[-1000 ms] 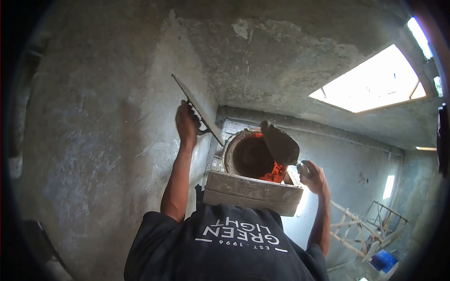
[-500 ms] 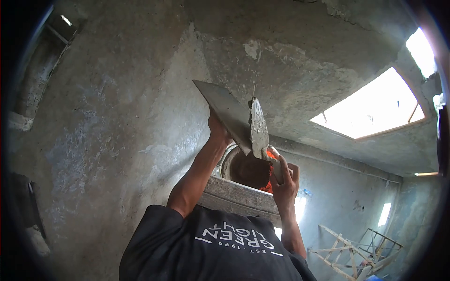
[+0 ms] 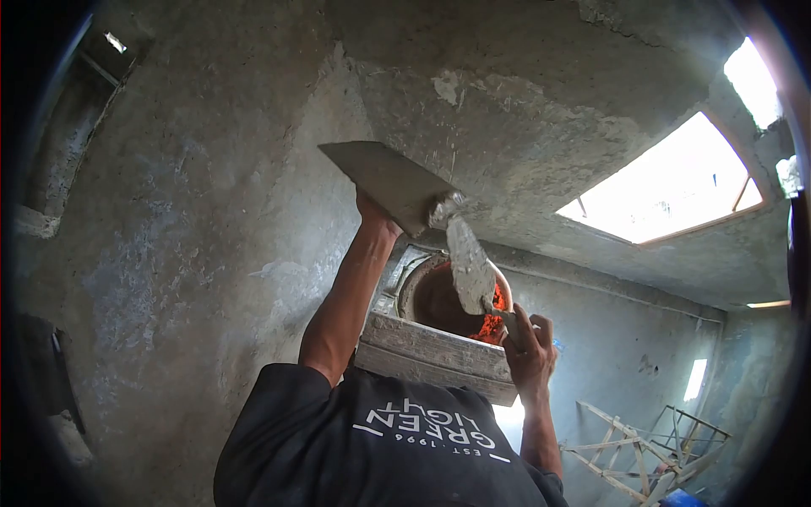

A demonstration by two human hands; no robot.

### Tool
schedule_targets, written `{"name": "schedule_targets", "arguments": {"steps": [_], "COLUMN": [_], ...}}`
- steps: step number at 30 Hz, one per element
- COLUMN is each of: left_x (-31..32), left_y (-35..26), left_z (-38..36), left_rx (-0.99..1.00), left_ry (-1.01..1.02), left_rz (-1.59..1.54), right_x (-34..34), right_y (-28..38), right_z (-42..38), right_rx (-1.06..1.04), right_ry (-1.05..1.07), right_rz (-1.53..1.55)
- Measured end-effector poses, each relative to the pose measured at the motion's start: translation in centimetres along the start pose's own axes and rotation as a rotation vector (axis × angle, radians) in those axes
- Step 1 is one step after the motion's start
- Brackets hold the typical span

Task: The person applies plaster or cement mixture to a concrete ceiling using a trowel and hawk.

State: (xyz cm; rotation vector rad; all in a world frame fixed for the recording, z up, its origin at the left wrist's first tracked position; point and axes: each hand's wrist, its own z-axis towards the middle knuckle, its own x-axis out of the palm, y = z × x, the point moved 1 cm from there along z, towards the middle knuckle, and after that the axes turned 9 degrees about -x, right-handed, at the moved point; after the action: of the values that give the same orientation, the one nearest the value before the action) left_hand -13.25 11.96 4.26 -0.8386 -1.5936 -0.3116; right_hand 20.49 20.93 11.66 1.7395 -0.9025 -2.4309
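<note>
My left hand (image 3: 376, 213) is closed under a flat grey plate (image 3: 384, 176), which hides most of the fingers. A small lump of wet mortar (image 3: 445, 208) clings to the plate's right corner. Just below that lump is the tip of a mortar-coated trowel (image 3: 470, 269); whether they touch is hard to tell. The fingers of my right hand (image 3: 530, 351) are wrapped round the trowel's handle. Behind the trowel, a round bucket (image 3: 416, 291) with grey and orange on its inside stands by a wooden plank (image 3: 431, 355).
Rough grey wall (image 3: 194, 253) fills the left side, with a plastered ceiling (image 3: 524, 127) above. A bright opening (image 3: 672, 182) lies at the upper right. At the lower right stands a wooden frame (image 3: 638, 456).
The plate has shifted left and turned flatter to the view. My right hand and the trowel have moved down and right, and the mortar lump now shows at the plate's corner.
</note>
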Motion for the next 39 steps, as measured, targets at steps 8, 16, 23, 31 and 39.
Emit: {"name": "schedule_targets", "arguments": {"steps": [8,16,23,31,39], "left_x": [-1.6,4.9,4.9,3.6,1.4], "left_y": [-0.8,2.0,3.7,0.6,-1.4], "left_z": [1.0,-4.6,-4.9,-2.3,-0.8], "left_rx": [0.032,0.071,-0.026,-0.062,-0.054], "left_ry": [0.245,-0.121,-0.144,0.124,0.137], "left_rz": [0.11,0.152,0.09,-0.132,0.051], "right_x": [-0.3,1.5,1.6,2.2,1.1], "right_y": [-1.5,0.1,2.7,1.9,-1.0], "right_z": [0.1,1.6,3.8,1.0,1.1], "right_rx": [-0.021,0.299,-0.102,-0.021,0.049], "right_ry": [-0.194,-0.126,-0.273,-0.124,-0.109], "right_rz": [0.096,1.247,0.367,0.364,0.338]}}
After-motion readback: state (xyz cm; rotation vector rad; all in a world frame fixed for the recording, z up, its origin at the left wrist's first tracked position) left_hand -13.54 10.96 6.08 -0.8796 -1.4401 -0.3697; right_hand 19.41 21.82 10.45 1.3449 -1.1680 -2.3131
